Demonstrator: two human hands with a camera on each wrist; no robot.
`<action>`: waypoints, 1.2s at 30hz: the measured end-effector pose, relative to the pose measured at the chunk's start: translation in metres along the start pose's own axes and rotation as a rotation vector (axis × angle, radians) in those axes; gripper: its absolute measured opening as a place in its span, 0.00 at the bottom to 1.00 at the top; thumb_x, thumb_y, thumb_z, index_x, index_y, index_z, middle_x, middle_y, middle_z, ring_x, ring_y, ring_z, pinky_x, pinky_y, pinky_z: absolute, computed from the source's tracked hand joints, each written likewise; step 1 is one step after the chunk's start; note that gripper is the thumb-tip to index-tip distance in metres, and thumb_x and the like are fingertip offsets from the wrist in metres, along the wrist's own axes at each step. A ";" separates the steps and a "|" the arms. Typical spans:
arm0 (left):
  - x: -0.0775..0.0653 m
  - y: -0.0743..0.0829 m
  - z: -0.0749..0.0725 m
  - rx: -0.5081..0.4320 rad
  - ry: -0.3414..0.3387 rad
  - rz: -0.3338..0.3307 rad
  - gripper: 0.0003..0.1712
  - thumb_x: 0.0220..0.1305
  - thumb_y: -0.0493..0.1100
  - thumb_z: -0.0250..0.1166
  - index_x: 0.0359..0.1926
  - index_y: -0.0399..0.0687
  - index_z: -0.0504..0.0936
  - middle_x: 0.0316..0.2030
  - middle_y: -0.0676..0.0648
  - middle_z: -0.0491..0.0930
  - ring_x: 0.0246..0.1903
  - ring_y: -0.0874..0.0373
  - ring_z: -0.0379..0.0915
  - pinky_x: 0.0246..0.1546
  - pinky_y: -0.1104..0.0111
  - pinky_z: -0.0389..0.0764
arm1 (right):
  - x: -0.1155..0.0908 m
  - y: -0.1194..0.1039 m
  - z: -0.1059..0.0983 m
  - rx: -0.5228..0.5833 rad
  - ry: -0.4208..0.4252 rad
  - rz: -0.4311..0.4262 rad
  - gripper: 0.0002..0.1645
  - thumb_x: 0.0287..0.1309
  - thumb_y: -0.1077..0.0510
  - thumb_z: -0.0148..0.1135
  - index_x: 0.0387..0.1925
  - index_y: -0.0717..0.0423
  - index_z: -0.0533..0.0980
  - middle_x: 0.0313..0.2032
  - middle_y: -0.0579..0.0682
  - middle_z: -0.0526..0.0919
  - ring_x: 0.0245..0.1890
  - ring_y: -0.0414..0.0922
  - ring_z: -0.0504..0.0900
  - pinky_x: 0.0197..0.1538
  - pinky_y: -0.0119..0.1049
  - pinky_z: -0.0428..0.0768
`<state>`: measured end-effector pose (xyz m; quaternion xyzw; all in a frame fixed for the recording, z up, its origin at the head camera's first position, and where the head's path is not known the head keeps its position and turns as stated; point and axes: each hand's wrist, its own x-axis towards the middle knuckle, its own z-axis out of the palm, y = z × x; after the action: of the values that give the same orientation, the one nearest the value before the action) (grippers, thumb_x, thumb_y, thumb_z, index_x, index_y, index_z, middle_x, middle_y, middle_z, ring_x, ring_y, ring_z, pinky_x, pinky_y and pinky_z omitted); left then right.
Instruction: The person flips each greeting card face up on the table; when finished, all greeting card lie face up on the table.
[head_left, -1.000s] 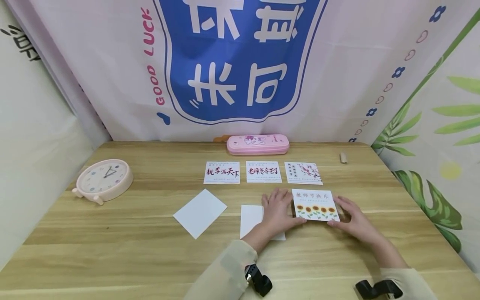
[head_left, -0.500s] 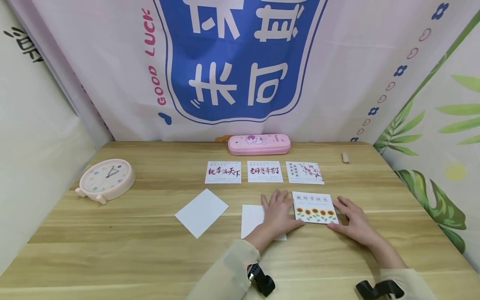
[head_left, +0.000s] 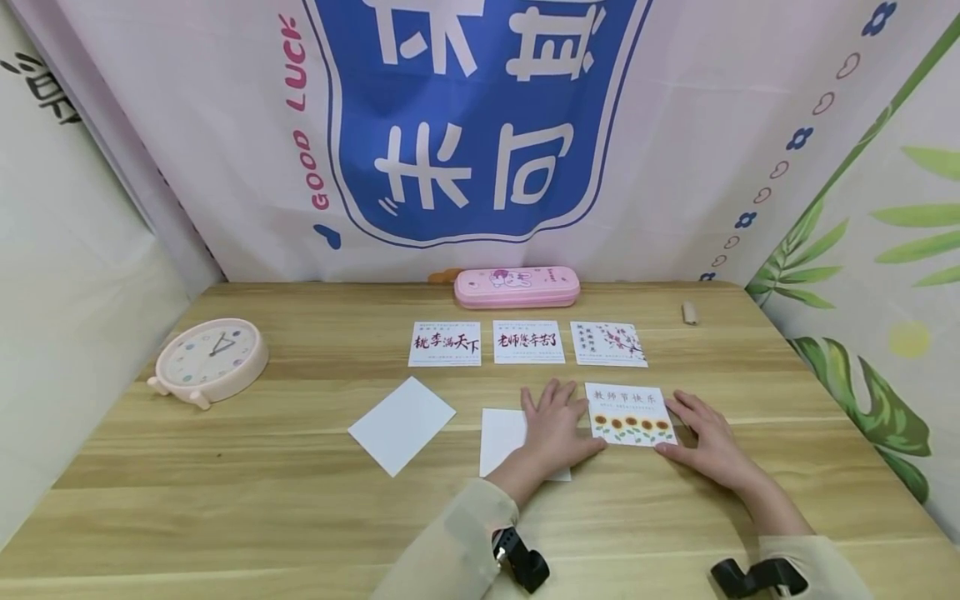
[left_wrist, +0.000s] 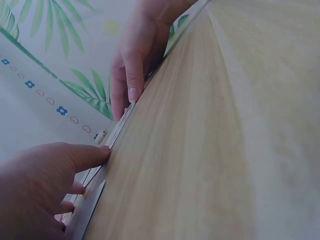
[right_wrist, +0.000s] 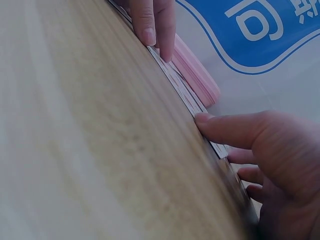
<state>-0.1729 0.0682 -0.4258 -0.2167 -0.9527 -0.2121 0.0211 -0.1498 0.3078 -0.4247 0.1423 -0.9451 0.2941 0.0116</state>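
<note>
Both your left hand point(head_left: 553, 423) and your right hand point(head_left: 707, 442) flanked the sunflower card point(head_left: 632, 415) on the tabletop point(head_left: 262, 508), each grip spread loosely, thumb by a near corner and nothing clasped, a placing you seemingly chose to square it. A blossom card point(head_left: 608, 344) sat near its far edge and your left hand partly covered a blank card point(head_left: 499, 433), so you had more room rightward and towards yourself.
</note>
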 end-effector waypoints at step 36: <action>0.001 0.000 0.000 -0.007 0.016 -0.012 0.28 0.45 0.63 0.61 0.47 0.57 0.75 0.58 0.47 0.61 0.60 0.48 0.46 0.52 0.41 0.37 | 0.001 0.000 0.003 -0.006 0.035 0.003 0.36 0.47 0.54 0.62 0.54 0.70 0.62 0.57 0.70 0.54 0.56 0.67 0.49 0.52 0.61 0.44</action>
<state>-0.1741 0.0684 -0.4254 -0.2092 -0.9530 -0.2173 0.0268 -0.1503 0.3060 -0.4268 0.1356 -0.9459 0.2935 0.0280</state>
